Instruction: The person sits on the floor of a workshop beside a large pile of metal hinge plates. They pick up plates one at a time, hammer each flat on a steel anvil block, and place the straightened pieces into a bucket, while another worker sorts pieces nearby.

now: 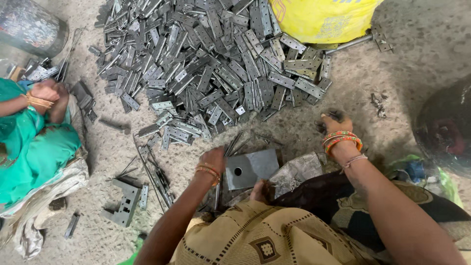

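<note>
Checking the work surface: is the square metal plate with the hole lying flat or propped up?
Roughly flat: the plate lies face up on the ground, hole visible, beside the left hand.

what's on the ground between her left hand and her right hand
In the head view, a flat grey metal plate with a round hole lies between the left hand and right hand, then bare gritty ground.

Your left hand (pixel 212 162) is covering whatever its fingers are touching beside the square plate (pixel 251 168). Your right hand (pixel 334 122) is hiding its fingertips in dark scraps. The top edge is cutting off the yellow sack (pixel 324 17) and the hinge pile (pixel 211 59).
</note>
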